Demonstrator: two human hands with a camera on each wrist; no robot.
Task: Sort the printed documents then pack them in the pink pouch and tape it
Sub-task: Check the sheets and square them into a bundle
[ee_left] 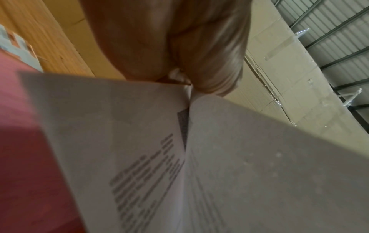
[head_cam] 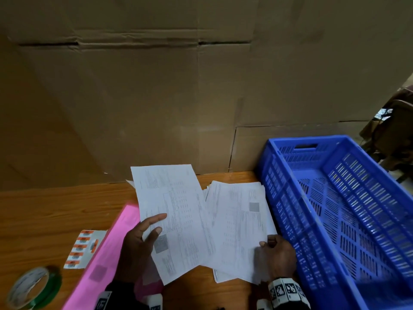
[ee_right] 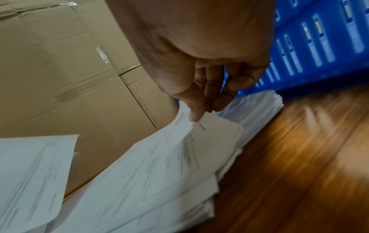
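Note:
My left hand (head_cam: pixel 145 238) holds a few printed sheets (head_cam: pixel 176 215) lifted off the table, thumb and forefinger lying on top of the page; the left wrist view shows these sheets (ee_left: pixel 199 157) from below, pinched under my palm. A stack of printed documents (head_cam: pixel 239 231) lies on the wooden table to the right. My right hand (head_cam: pixel 274 249) pinches the near corner of the stack's top sheet (ee_right: pixel 179 149) between thumb and fingers (ee_right: pixel 196 110), raising it slightly. The pink pouch (head_cam: pixel 105 256) lies flat at the left, partly under my left forearm.
A blue slatted crate (head_cam: pixel 348 209) stands at the right, touching the document stack. A roll of green tape (head_cam: pixel 33 287) sits at the near left corner, a strip of orange-and-white labels (head_cam: pixel 82 249) beside the pouch. Cardboard boxes (head_cam: pixel 178 86) wall off the back.

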